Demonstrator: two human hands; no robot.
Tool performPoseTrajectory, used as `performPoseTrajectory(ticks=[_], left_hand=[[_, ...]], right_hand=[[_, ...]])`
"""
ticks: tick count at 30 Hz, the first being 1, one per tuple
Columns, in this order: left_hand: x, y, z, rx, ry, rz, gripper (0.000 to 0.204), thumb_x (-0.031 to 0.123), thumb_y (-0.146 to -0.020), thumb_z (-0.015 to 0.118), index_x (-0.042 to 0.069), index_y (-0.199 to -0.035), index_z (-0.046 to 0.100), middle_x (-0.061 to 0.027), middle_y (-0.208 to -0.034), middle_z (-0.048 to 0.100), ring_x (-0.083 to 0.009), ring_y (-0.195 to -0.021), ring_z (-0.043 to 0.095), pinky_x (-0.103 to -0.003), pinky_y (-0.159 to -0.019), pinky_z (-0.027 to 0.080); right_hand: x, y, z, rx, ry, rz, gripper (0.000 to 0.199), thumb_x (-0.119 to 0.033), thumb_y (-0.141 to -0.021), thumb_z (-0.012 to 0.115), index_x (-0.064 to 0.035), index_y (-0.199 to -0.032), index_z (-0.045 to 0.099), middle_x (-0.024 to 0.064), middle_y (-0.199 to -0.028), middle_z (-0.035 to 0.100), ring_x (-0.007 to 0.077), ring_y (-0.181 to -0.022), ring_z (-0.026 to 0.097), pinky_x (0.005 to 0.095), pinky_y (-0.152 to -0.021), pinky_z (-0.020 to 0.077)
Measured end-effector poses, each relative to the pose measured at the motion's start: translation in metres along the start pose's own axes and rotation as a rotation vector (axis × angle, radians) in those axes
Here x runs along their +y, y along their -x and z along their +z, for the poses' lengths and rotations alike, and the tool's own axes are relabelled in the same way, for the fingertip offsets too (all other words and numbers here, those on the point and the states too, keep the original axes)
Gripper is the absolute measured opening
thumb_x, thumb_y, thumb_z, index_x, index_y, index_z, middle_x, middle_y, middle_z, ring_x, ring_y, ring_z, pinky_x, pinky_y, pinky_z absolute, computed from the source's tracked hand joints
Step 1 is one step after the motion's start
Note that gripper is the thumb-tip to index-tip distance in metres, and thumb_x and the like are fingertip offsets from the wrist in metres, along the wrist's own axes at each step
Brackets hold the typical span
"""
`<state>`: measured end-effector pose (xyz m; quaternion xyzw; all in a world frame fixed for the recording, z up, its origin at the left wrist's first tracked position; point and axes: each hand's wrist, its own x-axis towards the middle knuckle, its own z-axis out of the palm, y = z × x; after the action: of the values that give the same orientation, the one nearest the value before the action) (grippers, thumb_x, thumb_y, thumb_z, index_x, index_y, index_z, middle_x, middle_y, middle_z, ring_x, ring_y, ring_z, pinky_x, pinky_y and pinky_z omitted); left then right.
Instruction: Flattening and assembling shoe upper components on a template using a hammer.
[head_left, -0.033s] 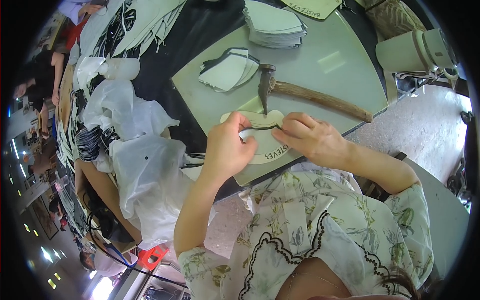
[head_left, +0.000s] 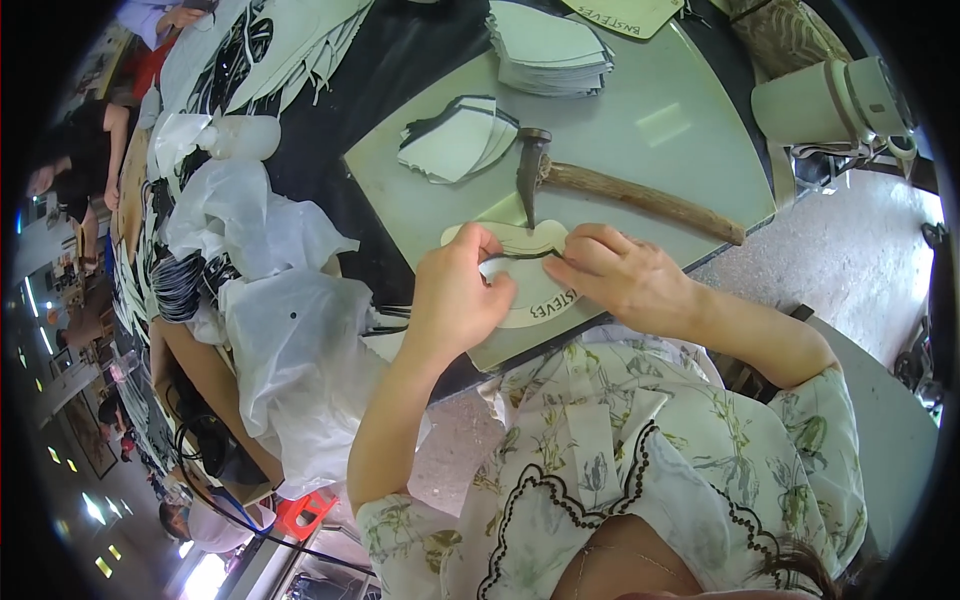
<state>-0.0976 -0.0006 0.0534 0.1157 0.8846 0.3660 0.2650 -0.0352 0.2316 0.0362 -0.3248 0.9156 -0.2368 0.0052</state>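
My left hand (head_left: 463, 290) is closed, its thumb and fingers pinching the left end of a small pale piece with a black edge (head_left: 522, 257). At the right end of that edge, my right hand (head_left: 618, 275) pinches with thumb and forefinger, the other fingers curled. Both hands rest over a cream shaped template (head_left: 540, 316) with dark lettering, which lies on a pale green board (head_left: 690, 150). A hammer (head_left: 640, 199) with a wooden handle lies just beyond, its pointed head end reaching the template's far edge. The fingers hide parts of the pale piece.
Beyond the hammer lie a small fan of white pieces (head_left: 452, 146) and a taller stack (head_left: 550, 60). Crumpled plastic bags (head_left: 300, 350) and a cardboard box (head_left: 215, 385) stand at left. A light-coloured flask (head_left: 825, 103) is at far right. Other people are at far left.
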Motion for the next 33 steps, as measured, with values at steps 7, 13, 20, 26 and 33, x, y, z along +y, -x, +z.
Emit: performPoseTrajectory(ticks=[7,13,20,26,33], left_hand=[[0.002,0.000,0.005,0.052,-0.159,0.033,0.025,0.006,-0.073,0.067,-0.003,-0.094,0.058,-0.0154,-0.081,0.071,-0.0232,-0.064,0.069,-0.033,-0.064,0.054],[0.011,0.002,0.003,0.006,-0.111,-0.066,0.025,0.007,-0.073,0.068,0.000,-0.095,0.058,-0.0144,-0.085,0.070,-0.0252,-0.069,0.069,-0.035,-0.065,0.053],[-0.003,-0.003,0.005,0.164,-0.419,0.608,0.022,0.004,-0.077,0.070,0.004,-0.097,0.063,-0.0089,-0.088,0.061,-0.0274,-0.084,0.062,-0.037,-0.072,0.051],[-0.013,-0.010,0.012,0.131,-0.594,0.752,0.018,0.003,-0.076,0.069,0.004,-0.092,0.061,-0.0078,-0.085,0.056,-0.0279,-0.082,0.058,-0.038,-0.075,0.050],[0.000,-0.018,-0.009,0.006,-0.614,0.890,0.024,0.002,-0.073,0.071,0.001,-0.095,0.063,-0.0079,-0.090,0.060,-0.0266,-0.084,0.060,-0.036,-0.077,0.051]], right_hand=[[0.005,0.000,0.004,0.053,-0.105,0.046,0.050,-0.002,-0.072,0.064,-0.0066,-0.122,0.063,0.0078,-0.111,0.056,0.0235,-0.112,0.056,0.0323,-0.072,0.0574],[0.008,-0.001,0.000,0.061,-0.058,-0.006,0.050,0.000,-0.070,0.064,-0.0051,-0.120,0.064,0.0085,-0.107,0.057,0.0257,-0.109,0.058,0.0321,-0.068,0.0568],[0.015,0.005,0.000,0.084,-0.079,-0.053,0.045,-0.002,-0.073,0.064,-0.0014,-0.118,0.064,0.0069,-0.110,0.059,0.0232,-0.113,0.058,0.0299,-0.065,0.0569],[0.016,0.003,-0.002,0.071,-0.092,-0.061,0.040,-0.006,-0.077,0.062,-0.0009,-0.117,0.063,0.0069,-0.110,0.058,0.0229,-0.114,0.057,0.0298,-0.068,0.0584],[0.018,0.006,-0.002,0.090,-0.073,-0.071,0.035,-0.008,-0.077,0.062,-0.0018,-0.111,0.063,0.0050,-0.108,0.057,0.0210,-0.112,0.057,0.0294,-0.072,0.0592]])
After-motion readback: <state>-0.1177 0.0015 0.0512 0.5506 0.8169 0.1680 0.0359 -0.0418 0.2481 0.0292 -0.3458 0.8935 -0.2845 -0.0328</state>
